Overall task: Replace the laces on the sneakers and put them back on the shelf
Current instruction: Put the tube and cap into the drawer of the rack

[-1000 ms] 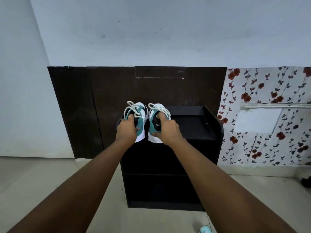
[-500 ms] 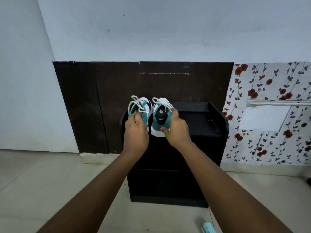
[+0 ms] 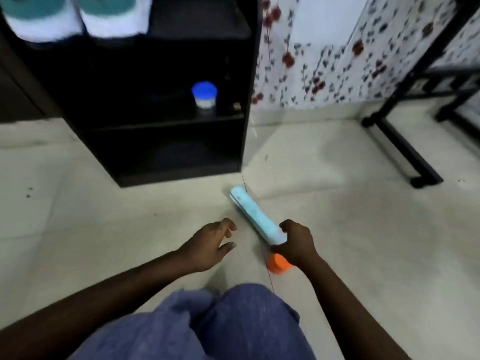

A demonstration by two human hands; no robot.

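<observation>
Sneakers (image 3: pixel 75 14), teal with white rounded heels, top black shelf (image 3: pixel 166 126).

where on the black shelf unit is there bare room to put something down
The top of the black shelf unit is bare right of the teal-and-white sneakers. The middle shelf is free left of the blue-lidded jar. The bottom shelf looks bare, though dark.

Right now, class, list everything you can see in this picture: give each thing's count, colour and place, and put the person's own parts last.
sneakers: two, teal and white, top of shelf, side by side
shelf: one, black, against wall
jar: one, blue lid, middle shelf
tube: one, light blue, orange cap, on floor
metal frame: one, black, right
wallpaper: floral, red and grey
left hand: open, above the floor
right hand: grips the tube
</observation>
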